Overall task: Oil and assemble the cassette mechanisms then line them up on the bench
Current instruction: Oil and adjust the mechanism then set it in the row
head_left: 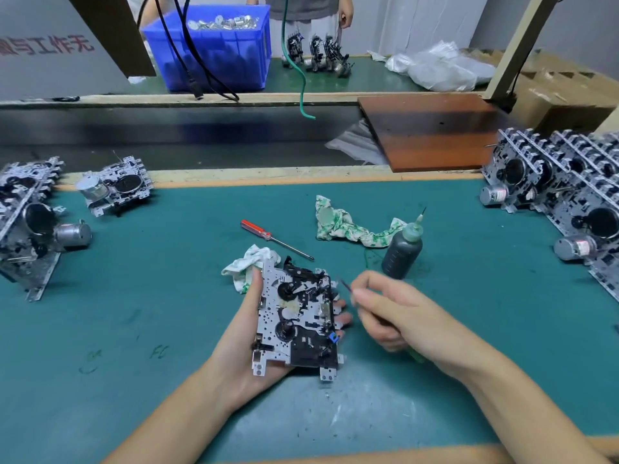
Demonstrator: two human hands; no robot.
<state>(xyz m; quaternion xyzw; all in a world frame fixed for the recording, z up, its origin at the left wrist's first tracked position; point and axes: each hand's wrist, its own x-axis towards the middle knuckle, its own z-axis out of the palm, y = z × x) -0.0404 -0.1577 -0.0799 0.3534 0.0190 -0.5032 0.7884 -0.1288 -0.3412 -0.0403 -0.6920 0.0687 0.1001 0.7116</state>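
Green bench mat (167,296) carries my work near its front edge: my left hand (248,336) cradles the mechanism (298,316) from beneath, long axis running away from me. Just right of it, my right hand (395,313) pinches a thin tool (345,285), tip aimed at the mechanism's right edge; the oil bottle (403,247) stands behind.

A single wide-angle view is looking from the person's head, forward and steeply down onto the green table (134,296); it is sitting close above the two hands, with both forearms entering from the bottom edge; the lens is bending the table's edges outward; beyond the near table it is taking in a dark channel and a second table surface farther back.
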